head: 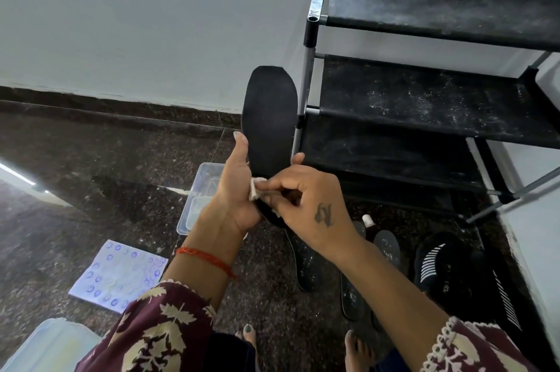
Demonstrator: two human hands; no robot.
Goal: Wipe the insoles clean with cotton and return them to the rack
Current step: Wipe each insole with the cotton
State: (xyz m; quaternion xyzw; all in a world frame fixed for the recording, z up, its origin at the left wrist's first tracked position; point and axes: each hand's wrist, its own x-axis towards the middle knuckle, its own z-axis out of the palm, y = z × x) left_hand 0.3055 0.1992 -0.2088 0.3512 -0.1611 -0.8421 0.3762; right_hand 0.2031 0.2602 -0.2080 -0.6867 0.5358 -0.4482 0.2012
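Note:
A black insole [269,117] stands upright in mid-air, toe end up, just left of the rack. My left hand [236,187] grips its heel end from the left. My right hand [306,199] pinches a small white piece of cotton [256,190] against the insole's lower part. The black shoe rack [424,99] with three dusty fabric shelves stands at the right. Two more dusty insoles [304,262] [386,250] lie on the floor below my right wrist.
A clear plastic container [198,190] sits on the dark stone floor behind my left hand. A patterned cloth [118,274] lies at lower left, a pale lid [45,344] at the bottom corner. Black slippers [439,268] and a small white-capped bottle [367,219] lie beside the rack.

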